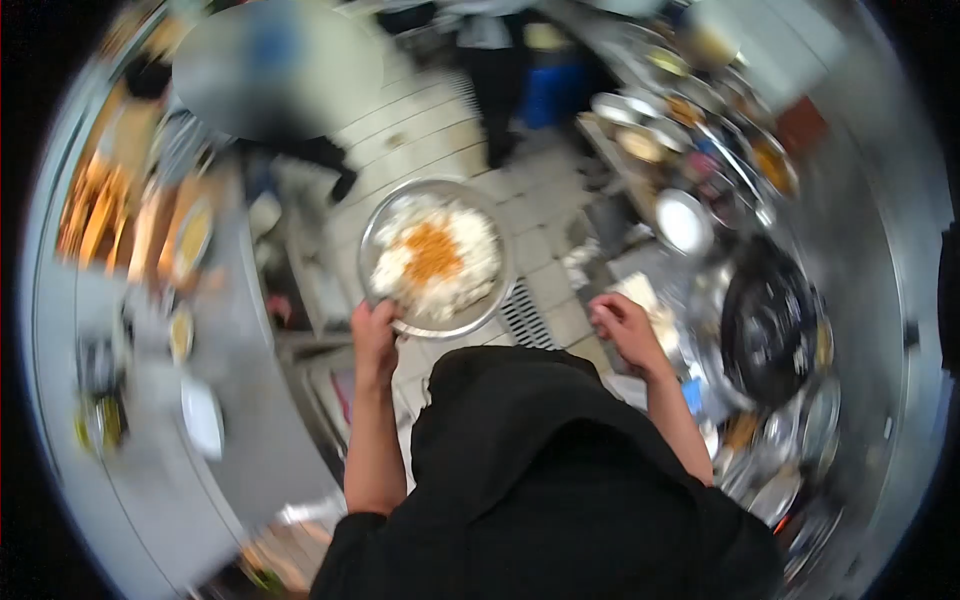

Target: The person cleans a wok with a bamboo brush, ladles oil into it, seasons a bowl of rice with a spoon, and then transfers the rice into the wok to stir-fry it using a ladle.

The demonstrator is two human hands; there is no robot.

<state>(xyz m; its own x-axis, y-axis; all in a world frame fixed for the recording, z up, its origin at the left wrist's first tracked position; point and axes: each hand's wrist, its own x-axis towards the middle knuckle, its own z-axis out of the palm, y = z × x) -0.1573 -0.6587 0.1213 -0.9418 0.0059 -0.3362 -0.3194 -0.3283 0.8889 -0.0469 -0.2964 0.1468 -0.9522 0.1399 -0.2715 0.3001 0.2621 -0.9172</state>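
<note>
Hands: left hand point(375, 336) grasping metal bowl point(484, 309) by rim | right hand point(624, 324) loosely curled, contents unclear

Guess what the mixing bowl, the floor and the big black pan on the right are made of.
Mixing bowl: probably stainless steel, smooth and shiny, with a silvery rim.
Floor: likely ceramic tile, pale, divided by straight joint lines.
Black pan: perhaps metal, glossy from its bright reflections, though blur leaves this open.
</note>
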